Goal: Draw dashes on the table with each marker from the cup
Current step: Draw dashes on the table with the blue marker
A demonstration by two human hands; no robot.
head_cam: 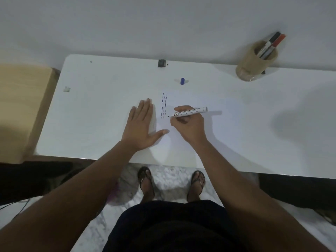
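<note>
Marker noted in use at table centre; findings recorded left to right.

Left hand: flat on the white table, palm down, fingers spread and extended, thumb angled out toward the right. Nothing held. Judged to be bracing only.

Dashes: two short columns of blue marks, running away from the body, just right of the left fingertips and just left of the marker tip. Nearest end of the columns level with the tip.

Marker tip: dark, pointing left, at or very near the surface; contact not confirmable. Long axis close to horizontal across the view, tip left, blunt end right and slightly raised. Barrel white, uncapped.

Right hand: closed around the marker barrel in a writing grip, thumb and forefinger near the tip end, heel of hand apparently on the table. Clearly the nearer hand to the work; next stroke judged to start just right of the existing columns.

Blue cap: lying loose beyond the dashes, well apart from both hands.

Cup: far right rear corner, holding a black-capped marker and a red-capped marker, both leaning right. Judged still to be drawn with.
</note>
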